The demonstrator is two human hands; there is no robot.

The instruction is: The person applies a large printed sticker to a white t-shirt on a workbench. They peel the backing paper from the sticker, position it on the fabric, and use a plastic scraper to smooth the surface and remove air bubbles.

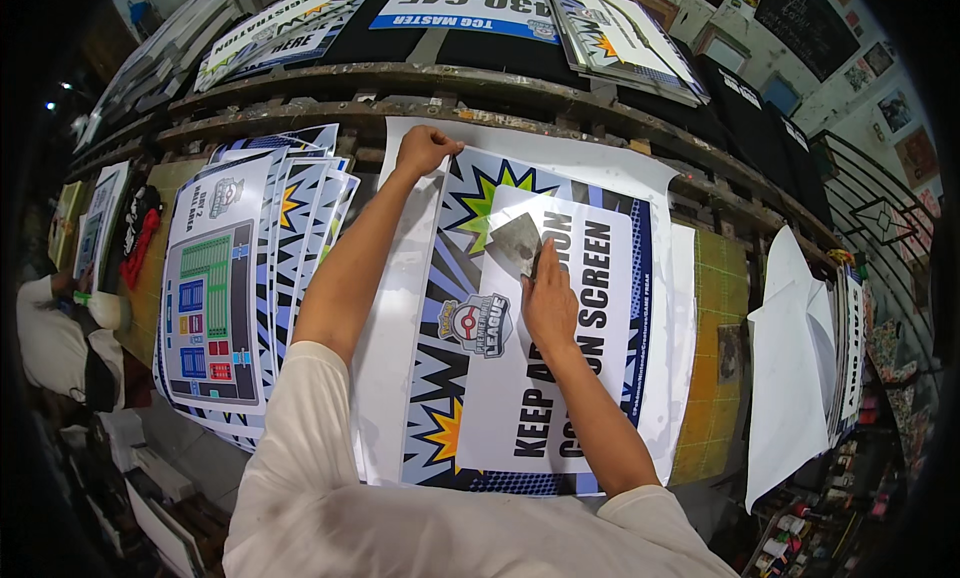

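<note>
In front of me a printed sign sheet (465,263), with starburst graphics, a league logo and large black lettering, lies on white sheeting (615,150). My left hand (426,152) is at its far left corner, thumb and fingers pinched together on the edge. My right hand (551,296) holds a grey, worn, flat scraper (517,244) against the white panel of the print. The fingers press along the scraper's right side. A white strip (390,330) runs along the print's left side, partly under my left forearm.
Stacked printed sheets (217,293) lie left; another person (67,338) is beyond them. Dark rails (510,120) cross behind the print, with sign boards (465,7) past them. A yellow-green cutting mat (705,413) and loose white sheet (787,375) are at right.
</note>
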